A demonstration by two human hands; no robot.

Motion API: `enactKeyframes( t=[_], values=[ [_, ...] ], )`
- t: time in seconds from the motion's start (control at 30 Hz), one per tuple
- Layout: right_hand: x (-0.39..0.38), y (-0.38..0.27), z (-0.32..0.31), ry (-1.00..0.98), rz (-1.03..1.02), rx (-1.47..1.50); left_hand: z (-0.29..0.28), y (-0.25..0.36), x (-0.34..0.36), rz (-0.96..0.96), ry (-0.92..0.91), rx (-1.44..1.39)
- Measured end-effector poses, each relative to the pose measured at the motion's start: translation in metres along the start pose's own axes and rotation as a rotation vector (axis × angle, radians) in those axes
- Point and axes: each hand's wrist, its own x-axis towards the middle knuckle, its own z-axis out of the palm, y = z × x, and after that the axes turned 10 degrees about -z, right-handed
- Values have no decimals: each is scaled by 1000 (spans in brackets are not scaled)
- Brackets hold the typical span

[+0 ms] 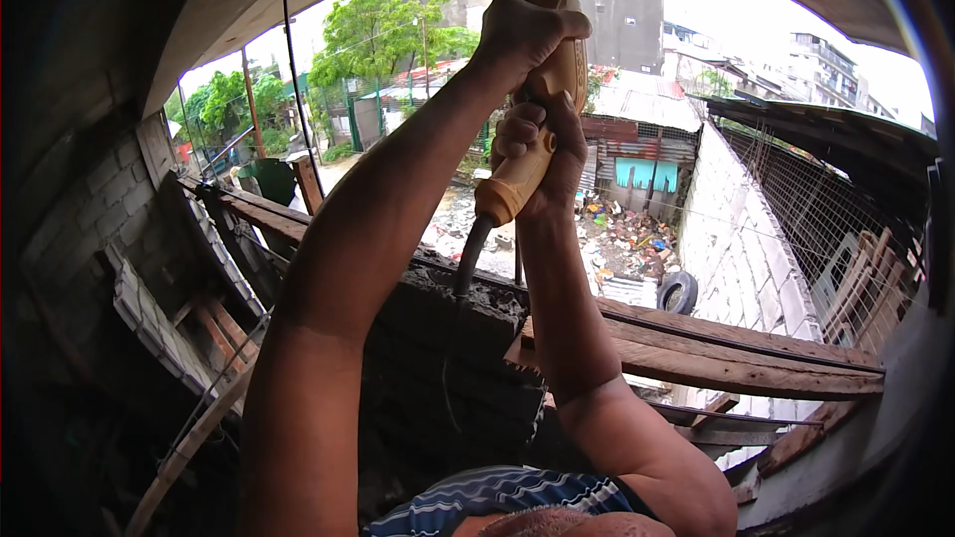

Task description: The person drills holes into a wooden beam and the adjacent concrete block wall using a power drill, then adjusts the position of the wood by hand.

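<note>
Your left hand [519,32] is curled around the yellow power tool [562,75], raised in front of you. Your right hand [567,151] wraps its lower part, above the black cord [472,254].

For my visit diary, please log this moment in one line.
Left fingers: around yellow power tool, higher | right fingers: around it, lower | dark cord: hanging from its lower end
</note>
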Motion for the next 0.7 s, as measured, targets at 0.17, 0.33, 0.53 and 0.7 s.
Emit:
enactKeyframes(
  t=[0.17,0.33,0.53,0.7],
  values=[
    [0,-4,0,20,16,3,4,-6,5,4,11,-22],
    [-2,-5,-1,-5,-5,-33,2,-7,8,-50,-10,47],
    [-5,-7,2,-8,-24,-46,5,-5,5,-34,-1,3],
    [-5,-7,2,-18,-22,-61,3,-2,1,-16,-26,-33]
  ],
)
